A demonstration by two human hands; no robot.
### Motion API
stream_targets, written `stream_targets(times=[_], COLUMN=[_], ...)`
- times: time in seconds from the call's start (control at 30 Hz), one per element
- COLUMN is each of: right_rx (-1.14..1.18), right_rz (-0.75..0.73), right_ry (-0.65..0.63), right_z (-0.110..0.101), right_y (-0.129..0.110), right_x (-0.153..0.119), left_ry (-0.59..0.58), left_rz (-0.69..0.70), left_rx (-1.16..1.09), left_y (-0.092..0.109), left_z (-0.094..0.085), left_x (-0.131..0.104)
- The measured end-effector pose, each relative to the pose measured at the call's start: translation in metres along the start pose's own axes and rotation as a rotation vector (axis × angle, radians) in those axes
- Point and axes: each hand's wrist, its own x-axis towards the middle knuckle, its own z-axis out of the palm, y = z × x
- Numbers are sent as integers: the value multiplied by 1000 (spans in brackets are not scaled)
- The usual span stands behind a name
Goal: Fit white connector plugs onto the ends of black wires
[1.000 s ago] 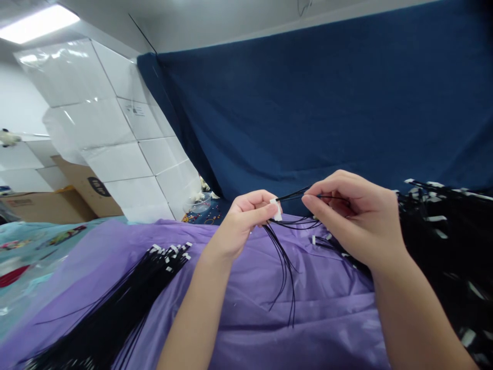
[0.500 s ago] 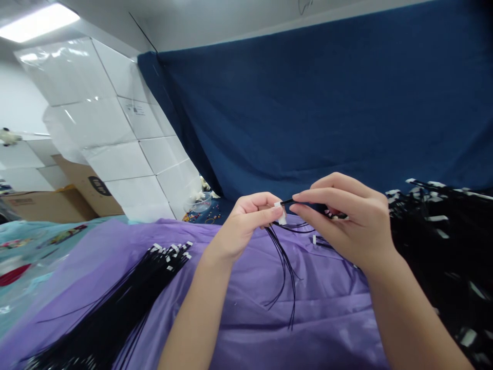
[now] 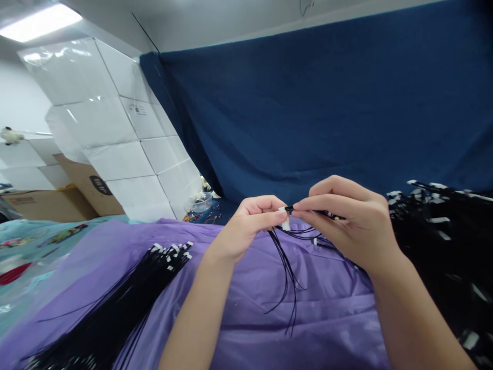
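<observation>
Over the purple cloth [image 3: 254, 288], my left hand [image 3: 250, 221] pinches a small white tag [image 3: 286, 224] between thumb and fingers. Several thin black cords [image 3: 284, 267] hang down below that hand, their ends loose. My right hand [image 3: 346, 216] is closed, thumb and forefinger gripping the black cord bundle [image 3: 288, 208] right beside the tag. More of the cords run to the right beneath this hand, and another white tag shows among them. Fingers partly hide where cord and tag meet, so I cannot tell whether they are fastened together.
A sheaf of black cords with white tags [image 3: 127, 293] lies on the cloth at left. A larger dark heap of tagged cords [image 3: 439, 257] fills the right side. Behind are a blue curtain [image 3: 327, 113], white boxes [image 3: 119, 159] and a clear bowl [image 3: 200, 203].
Both hands have shifted very slightly down, the tag moving a little right and down with them. The fingertips of the two hands are now closer together, and less cord shows between them.
</observation>
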Motion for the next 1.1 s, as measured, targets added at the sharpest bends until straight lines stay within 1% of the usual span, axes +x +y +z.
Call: stream_targets(times=[0.23,0.5,0.8,0.93,1.1], right_rx=[18,27,32,8,-52], right_rz=[14,38,34,38,54], right_ry=[-12,-54,-54,-58,-45], right_z=[-1,-2,1,1,0], right_y=[-1,1,2,4,6], right_x=[1,0,1,1,0], left_ry=[23,21,33,70,79], left_rz=[-30,-38,-59,-80,-117], left_rx=[16,18,-53,-39,-44], left_y=[1,1,1,1,1], left_z=[2,2,4,5,7], left_x=[0,1,4,5,5])
